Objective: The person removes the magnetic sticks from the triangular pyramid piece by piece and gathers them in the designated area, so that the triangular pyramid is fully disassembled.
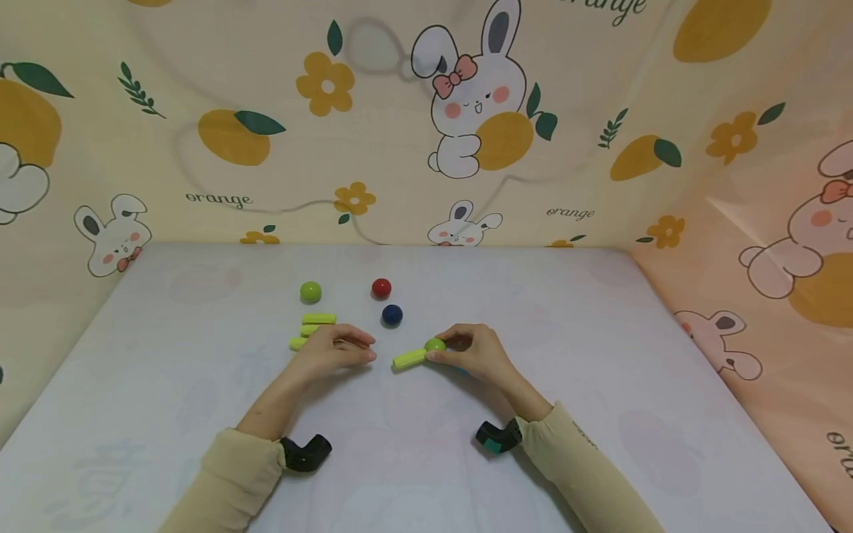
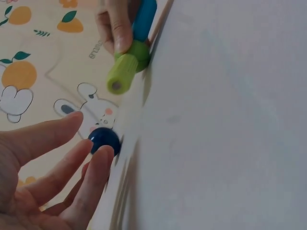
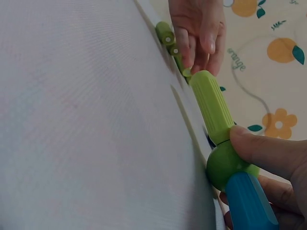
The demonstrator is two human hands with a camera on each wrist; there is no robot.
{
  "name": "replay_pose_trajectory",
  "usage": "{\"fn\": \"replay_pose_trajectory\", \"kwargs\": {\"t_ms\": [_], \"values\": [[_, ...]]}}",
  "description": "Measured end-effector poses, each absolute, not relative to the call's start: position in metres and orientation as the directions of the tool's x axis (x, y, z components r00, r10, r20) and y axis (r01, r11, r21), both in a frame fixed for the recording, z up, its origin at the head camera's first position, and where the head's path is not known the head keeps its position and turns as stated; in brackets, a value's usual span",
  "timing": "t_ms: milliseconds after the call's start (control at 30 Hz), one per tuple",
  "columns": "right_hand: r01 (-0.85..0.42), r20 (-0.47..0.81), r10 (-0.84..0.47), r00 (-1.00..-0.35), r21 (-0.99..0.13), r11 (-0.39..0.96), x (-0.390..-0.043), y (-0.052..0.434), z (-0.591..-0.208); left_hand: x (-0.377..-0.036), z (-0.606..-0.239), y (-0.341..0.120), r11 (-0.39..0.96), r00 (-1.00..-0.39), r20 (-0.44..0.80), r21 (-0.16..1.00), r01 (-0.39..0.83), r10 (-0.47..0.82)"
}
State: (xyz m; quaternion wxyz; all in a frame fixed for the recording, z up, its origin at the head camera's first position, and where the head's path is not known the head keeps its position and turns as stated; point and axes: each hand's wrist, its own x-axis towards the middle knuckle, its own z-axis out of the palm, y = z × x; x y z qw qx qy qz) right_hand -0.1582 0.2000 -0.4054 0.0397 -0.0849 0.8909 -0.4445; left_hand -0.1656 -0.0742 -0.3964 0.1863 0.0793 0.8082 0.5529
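Observation:
My right hand [image 1: 478, 354] pinches a green ball [image 3: 224, 165] between thumb and fingers. A ribbed lime-green rod [image 1: 409, 360] is joined to that ball and points left. On the ball's other side a blue rod [image 3: 250, 201] is attached, mostly hidden by the hand in the head view. My left hand [image 1: 329, 351] hovers with loosely bent, parted fingers and holds nothing. Several lime-green rods [image 1: 318, 319] lie beside and partly behind it. In the left wrist view, a dark blue ball [image 2: 104, 141] appears beyond the left fingertips.
Behind the hands on the white table [image 1: 413, 459] are a red ball [image 1: 381, 288] and another green ball [image 1: 310, 292]. A patterned cloth [image 1: 373, 148] with rabbits and oranges rises along the back and sides. Black wrist devices [image 1: 306, 453] show at both cuffs.

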Motion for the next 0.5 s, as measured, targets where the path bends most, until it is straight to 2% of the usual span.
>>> {"fn": "replay_pose_trajectory", "kwargs": {"t_ms": [500], "values": [[-0.118, 0.017, -0.172, -0.985, -0.793, 0.597, -0.157, 0.199, -0.405, -0.164, -0.401, -0.055, 0.388, -0.919, -0.21, 0.919, -0.07, 0.333]]}}
